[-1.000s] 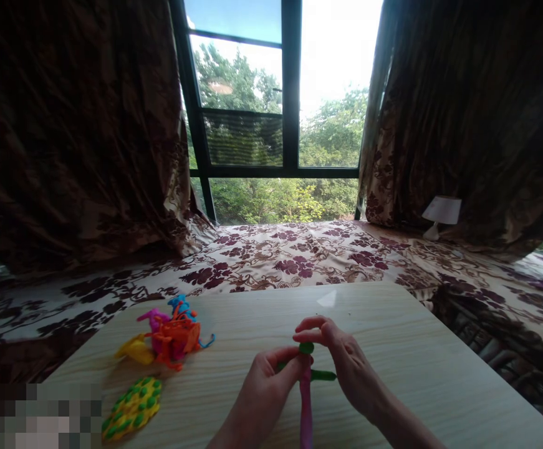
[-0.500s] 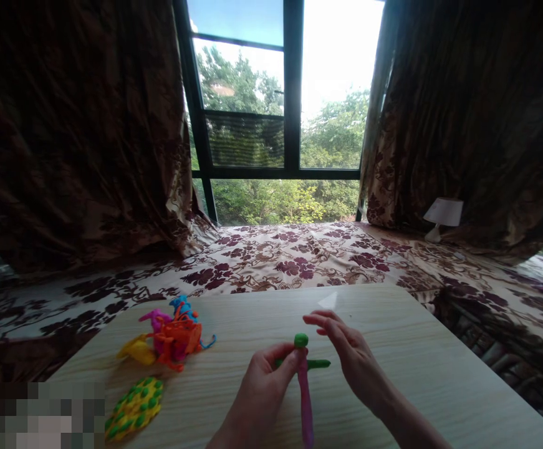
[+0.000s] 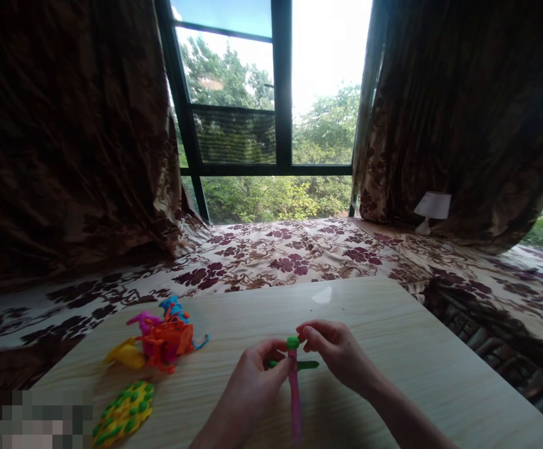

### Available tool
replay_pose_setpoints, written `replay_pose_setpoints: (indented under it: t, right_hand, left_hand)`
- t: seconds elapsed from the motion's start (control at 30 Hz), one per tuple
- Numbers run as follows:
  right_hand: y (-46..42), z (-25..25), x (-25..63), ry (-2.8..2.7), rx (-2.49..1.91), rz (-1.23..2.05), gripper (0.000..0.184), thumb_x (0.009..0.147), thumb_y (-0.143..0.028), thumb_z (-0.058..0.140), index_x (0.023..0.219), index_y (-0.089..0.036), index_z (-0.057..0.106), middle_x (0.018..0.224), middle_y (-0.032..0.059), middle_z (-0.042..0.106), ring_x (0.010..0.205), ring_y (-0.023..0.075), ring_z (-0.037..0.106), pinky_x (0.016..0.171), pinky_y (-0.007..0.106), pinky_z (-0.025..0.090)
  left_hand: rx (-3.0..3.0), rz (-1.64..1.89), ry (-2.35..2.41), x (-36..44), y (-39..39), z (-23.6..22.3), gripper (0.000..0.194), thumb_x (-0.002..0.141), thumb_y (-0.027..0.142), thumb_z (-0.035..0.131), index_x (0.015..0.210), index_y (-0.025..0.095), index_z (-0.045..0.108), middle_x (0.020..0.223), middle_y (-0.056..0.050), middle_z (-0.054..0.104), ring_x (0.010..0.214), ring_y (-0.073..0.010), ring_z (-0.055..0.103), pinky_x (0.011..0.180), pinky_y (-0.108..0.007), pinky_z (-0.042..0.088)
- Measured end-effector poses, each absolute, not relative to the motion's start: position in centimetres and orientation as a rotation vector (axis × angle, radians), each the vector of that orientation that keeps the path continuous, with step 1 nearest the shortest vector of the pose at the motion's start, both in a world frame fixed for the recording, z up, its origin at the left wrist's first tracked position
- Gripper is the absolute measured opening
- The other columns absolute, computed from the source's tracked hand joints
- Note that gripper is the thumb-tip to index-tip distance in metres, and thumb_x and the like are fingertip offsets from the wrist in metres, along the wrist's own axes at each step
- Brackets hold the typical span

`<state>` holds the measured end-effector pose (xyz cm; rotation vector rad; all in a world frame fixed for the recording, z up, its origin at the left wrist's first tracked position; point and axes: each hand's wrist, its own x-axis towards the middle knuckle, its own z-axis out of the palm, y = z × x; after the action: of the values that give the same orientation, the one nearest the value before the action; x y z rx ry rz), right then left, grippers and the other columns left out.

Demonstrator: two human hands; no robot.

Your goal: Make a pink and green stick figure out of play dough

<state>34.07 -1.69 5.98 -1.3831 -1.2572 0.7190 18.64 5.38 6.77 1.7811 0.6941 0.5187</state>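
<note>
A clay sword (image 3: 295, 399) with a pink blade, a green crossbar (image 3: 308, 365) and a round green knob (image 3: 292, 343) stands out over the table, knob end away from me. My left hand (image 3: 257, 380) is closed, pinching it between thumb and fingers just below the knob. My right hand (image 3: 334, 349) has its fingers curled and drawn together at the knob's right edge. Whether anything lies between those fingertips is too small to make out. Part of the crossbar is hidden behind my left fingers.
The pale wooden table (image 3: 383, 386) has rounded corners. At its left lie a heap of orange, pink, blue and yellow clay pieces (image 3: 168, 340) and a yellow clay oval (image 3: 124, 411) with green dots. Beyond are flowered cloth (image 3: 290, 262), a small lamp (image 3: 432, 206) and a window.
My right hand has come left to the green knob, its fingers going from stretched out to curled together. My left hand keeps its grip. The whole view has shifted slightly.
</note>
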Motion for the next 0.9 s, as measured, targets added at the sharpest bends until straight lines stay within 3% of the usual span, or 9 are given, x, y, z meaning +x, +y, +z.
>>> replay_pose_setpoints:
  t: [0.13,0.2,0.27,0.5,0.63,0.8,0.9]
  right_hand:
    - [-2.2,5.9,34.8,-1.338,-1.466,0.679,0.019,0.079,-0.027,0.052,0.071,-0.016,0.066,0.065,0.0002,0.060,0.062,0.0124,0.054,0.055,0.021,0.039]
    - [-2.6,5.7,34.9,-1.461,-1.558,0.609,0.009,0.072,-0.024,0.059,0.074,-0.019,0.067,0.071,-0.0006,0.060,0.063,0.0117,0.053,0.056,0.020,0.038]
    - [-2.9,5.4,34.8,-1.596,-1.673,0.496,0.014,0.068,-0.020,0.061,0.080,-0.023,0.067,0.079,-0.0014,0.060,0.065,0.0109,0.053,0.058,0.019,0.037]
    - [-2.6,4.9,34.3,-1.669,-1.775,0.380,0.013,0.072,-0.019,0.055,0.077,-0.024,0.066,0.074,-0.0015,0.057,0.064,0.0103,0.052,0.058,0.019,0.035]
    - [-2.8,5.1,34.0,-1.703,-1.776,0.310,0.016,0.067,-0.023,0.062,0.083,-0.026,0.066,0.079,-0.0016,0.057,0.071,0.0122,0.052,0.064,0.020,0.036]
    - [-2.9,5.3,33.7,-1.755,-1.776,0.290,0.008,0.072,-0.024,0.059,0.077,-0.025,0.066,0.076,-0.0017,0.057,0.070,0.0122,0.052,0.063,0.020,0.036]
    - [-2.8,5.5,33.7,-1.717,-1.761,0.259,0.016,0.073,-0.023,0.058,0.088,-0.025,0.064,0.081,-0.0007,0.057,0.072,0.0132,0.052,0.065,0.021,0.037]
  left_hand:
    - [1.937,0.546,0.787,18.3,5.4,7.1,0.029,0.076,0.033,0.048,0.089,0.018,0.068,0.080,-0.002,0.069,0.081,-0.0194,0.059,0.073,-0.025,0.042]
    - [1.989,0.566,0.846,18.3,5.3,7.3,0.029,0.074,0.034,0.047,0.083,0.019,0.070,0.077,-0.001,0.070,0.080,-0.0198,0.059,0.072,-0.025,0.042]
    - [2.023,0.577,0.887,18.4,5.2,7.6,0.029,0.073,0.036,0.047,0.078,0.019,0.071,0.076,-0.002,0.070,0.079,-0.0201,0.059,0.071,-0.024,0.042]
    - [2.157,0.552,0.995,17.0,6.6,8.2,0.034,0.076,0.039,0.041,0.079,0.019,0.069,0.079,-0.002,0.070,0.079,-0.0186,0.059,0.071,-0.023,0.041]
    - [2.224,0.492,0.998,16.0,7.5,8.1,0.029,0.074,0.036,0.044,0.077,0.021,0.068,0.080,-0.001,0.069,0.079,-0.0177,0.059,0.071,-0.022,0.040]
    - [2.311,0.420,1.027,16.0,7.1,7.7,0.023,0.073,0.029,0.045,0.076,0.023,0.068,0.079,0.000,0.068,0.078,-0.0163,0.058,0.070,-0.022,0.038]
    - [2.394,0.518,1.043,16.3,6.9,7.7,0.023,0.075,0.027,0.044,0.075,0.023,0.067,0.079,-0.001,0.065,0.081,-0.0165,0.056,0.073,-0.024,0.036]
